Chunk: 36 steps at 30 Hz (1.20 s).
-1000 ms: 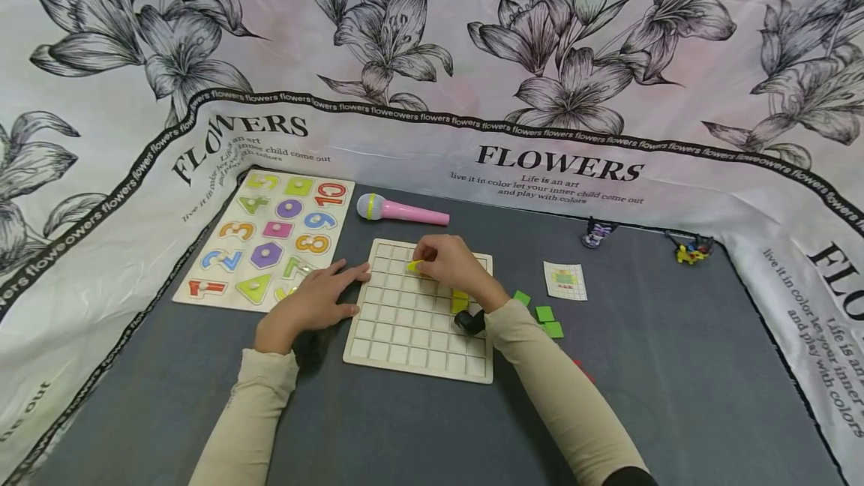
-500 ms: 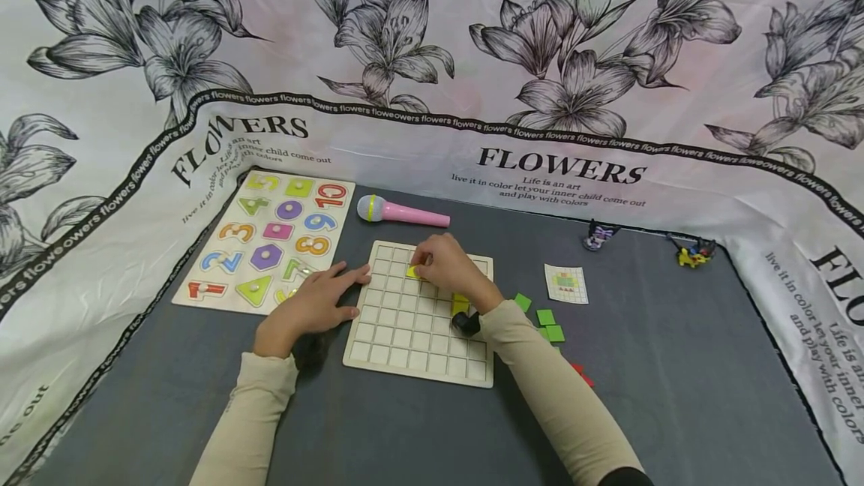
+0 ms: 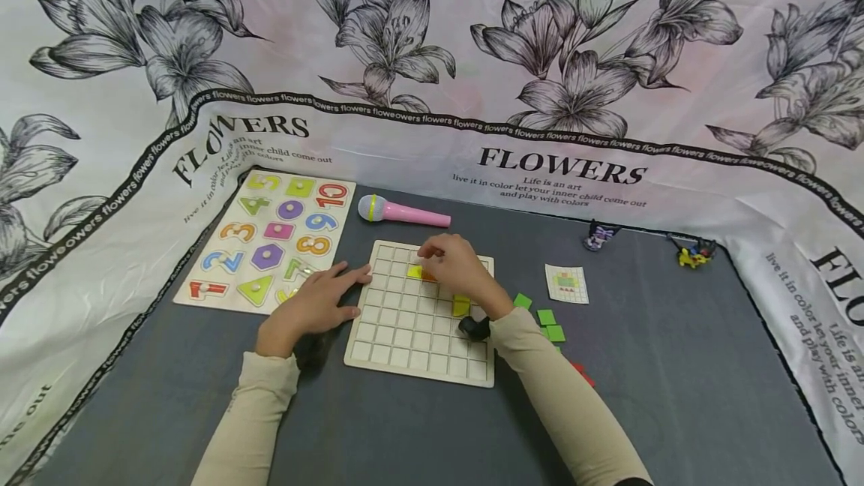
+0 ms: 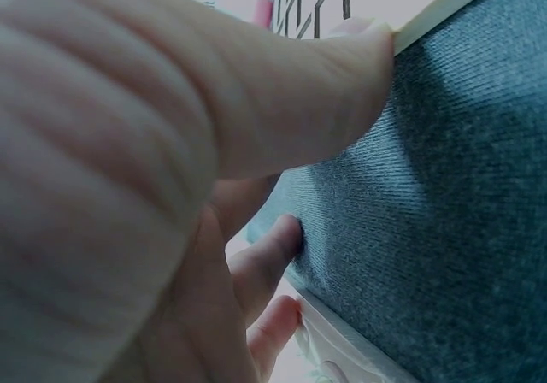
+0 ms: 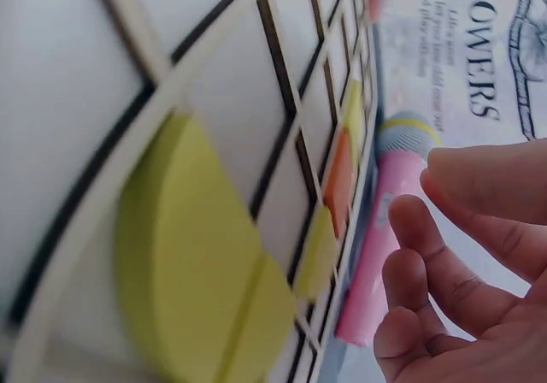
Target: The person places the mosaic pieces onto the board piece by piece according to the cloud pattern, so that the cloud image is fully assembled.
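A pale gridded board point(image 3: 402, 337) lies flat on the dark cloth. My left hand point(image 3: 312, 301) rests along its left edge, fingers spread, thumb tip at the rim in the left wrist view. Over the board's upper part is my right hand point(image 3: 457, 268), fingers loosely bent and holding nothing. Just under its fingertips sit a yellow tile point(image 3: 415, 271) and an orange tile point(image 5: 338, 182) in neighbouring cells. Another yellow tile point(image 5: 318, 255) lies beside the orange one, hidden by the hand in the head view. More yellow pieces point(image 3: 461, 307) lie toward the board's right side.
Green square tiles point(image 3: 553, 333) and red pieces point(image 3: 583, 373) lie right of the board, near a small pattern card point(image 3: 566, 284). A number puzzle point(image 3: 265, 242) stands left, a pink toy microphone point(image 3: 415, 214) behind. Two small figures point(image 3: 598, 235) are at the back right.
My right hand has let go of the yellow tile, which now lies flat in its cell, and has shifted slightly right, uncovering part of the orange tile. The left hand stays in place.
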Motion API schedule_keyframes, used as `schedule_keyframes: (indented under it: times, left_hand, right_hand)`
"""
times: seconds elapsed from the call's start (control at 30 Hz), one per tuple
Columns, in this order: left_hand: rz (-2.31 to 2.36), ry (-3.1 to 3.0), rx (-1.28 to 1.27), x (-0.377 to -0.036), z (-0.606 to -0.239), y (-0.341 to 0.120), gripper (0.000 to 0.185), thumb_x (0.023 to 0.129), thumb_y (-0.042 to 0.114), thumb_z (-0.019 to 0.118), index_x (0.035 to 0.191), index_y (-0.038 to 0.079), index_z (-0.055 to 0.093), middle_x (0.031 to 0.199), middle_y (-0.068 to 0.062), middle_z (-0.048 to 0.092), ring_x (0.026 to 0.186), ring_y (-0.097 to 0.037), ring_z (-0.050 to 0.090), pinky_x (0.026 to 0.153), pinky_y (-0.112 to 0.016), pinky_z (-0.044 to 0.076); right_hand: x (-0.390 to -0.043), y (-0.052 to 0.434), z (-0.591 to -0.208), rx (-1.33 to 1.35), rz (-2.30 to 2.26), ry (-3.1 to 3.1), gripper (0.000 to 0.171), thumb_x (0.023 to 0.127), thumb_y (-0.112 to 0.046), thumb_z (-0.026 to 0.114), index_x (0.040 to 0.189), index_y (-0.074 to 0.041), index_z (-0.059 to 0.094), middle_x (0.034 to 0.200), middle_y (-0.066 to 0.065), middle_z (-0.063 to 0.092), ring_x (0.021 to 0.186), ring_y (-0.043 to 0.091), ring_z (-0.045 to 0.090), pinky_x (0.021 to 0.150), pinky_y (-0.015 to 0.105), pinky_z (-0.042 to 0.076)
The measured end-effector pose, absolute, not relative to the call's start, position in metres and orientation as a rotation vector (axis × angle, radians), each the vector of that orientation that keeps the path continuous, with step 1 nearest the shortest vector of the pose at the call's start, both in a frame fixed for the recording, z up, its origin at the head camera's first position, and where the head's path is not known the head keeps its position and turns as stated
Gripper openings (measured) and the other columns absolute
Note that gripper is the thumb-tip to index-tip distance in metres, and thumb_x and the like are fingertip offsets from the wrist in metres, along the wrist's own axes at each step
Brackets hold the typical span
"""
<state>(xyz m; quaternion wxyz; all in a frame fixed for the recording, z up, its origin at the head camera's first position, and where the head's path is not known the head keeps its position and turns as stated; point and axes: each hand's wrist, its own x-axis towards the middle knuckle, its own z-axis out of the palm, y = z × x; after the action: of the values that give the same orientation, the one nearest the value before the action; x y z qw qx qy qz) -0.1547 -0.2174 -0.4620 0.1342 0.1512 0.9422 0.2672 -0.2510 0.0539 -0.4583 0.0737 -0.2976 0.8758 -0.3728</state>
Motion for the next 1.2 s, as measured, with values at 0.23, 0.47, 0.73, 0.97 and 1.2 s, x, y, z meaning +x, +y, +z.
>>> schedule_keyframes:
  times: [0.23, 0.47, 0.73, 0.97, 1.2]
  left_hand:
    - [0.753, 2.745, 0.431, -0.153, -0.46, -0.218, 0.07, 0.101, 0.013, 0.075, 0.163, 0.005, 0.043, 0.159, -0.016, 0.053, 0.158, -0.049, 0.023, 0.125, -0.068, 0.015]
    - [0.74, 2.741, 0.42, -0.154, -0.46, -0.215, 0.072, 0.101, 0.015, 0.076, 0.163, 0.005, 0.043, 0.16, -0.016, 0.053, 0.157, -0.049, 0.024, 0.125, -0.068, 0.015]
    - [0.743, 2.735, 0.427, -0.156, -0.458, -0.214, 0.072, 0.102, 0.014, 0.075, 0.164, 0.005, 0.041, 0.161, -0.017, 0.051, 0.159, -0.049, 0.021, 0.126, -0.067, 0.014]
    - [0.758, 2.74, 0.448, -0.154, -0.456, -0.217, 0.07, 0.102, 0.015, 0.075, 0.163, 0.005, 0.043, 0.161, -0.019, 0.051, 0.158, -0.05, 0.023, 0.124, -0.068, 0.017]
    - [0.765, 2.733, 0.445, -0.154, -0.459, -0.217, 0.069, 0.103, 0.014, 0.074, 0.164, 0.005, 0.042, 0.161, -0.018, 0.05, 0.158, -0.049, 0.022, 0.125, -0.068, 0.016]
  right_hand:
    - [-0.233, 0.081, -0.449, -0.816, -1.226, 2.618, 0.018, 0.105, -0.01, 0.066, 0.118, -0.002, 0.077, 0.114, 0.008, 0.072, 0.106, 0.028, 0.061, 0.087, 0.047, 0.051]
    - [-0.213, 0.111, -0.442, -0.812, -1.281, 2.627, 0.017, 0.106, -0.01, 0.067, 0.118, -0.002, 0.076, 0.113, 0.007, 0.072, 0.103, 0.026, 0.063, 0.08, 0.043, 0.048]
    - [-0.194, 0.153, -0.441, -0.782, -1.214, 2.705, 0.016, 0.104, -0.008, 0.071, 0.118, -0.001, 0.077, 0.109, 0.006, 0.073, 0.077, 0.024, 0.054, 0.066, 0.036, 0.045]
    - [-0.178, 0.187, -0.441, -0.783, -1.154, 2.719, 0.016, 0.104, -0.008, 0.071, 0.118, -0.003, 0.077, 0.11, 0.003, 0.072, 0.092, 0.02, 0.061, 0.073, 0.036, 0.047]
    - [-0.164, 0.209, -0.446, -0.804, -1.097, 2.708, 0.015, 0.101, -0.01, 0.075, 0.116, -0.007, 0.079, 0.106, -0.004, 0.072, 0.09, 0.016, 0.062, 0.072, 0.033, 0.049]
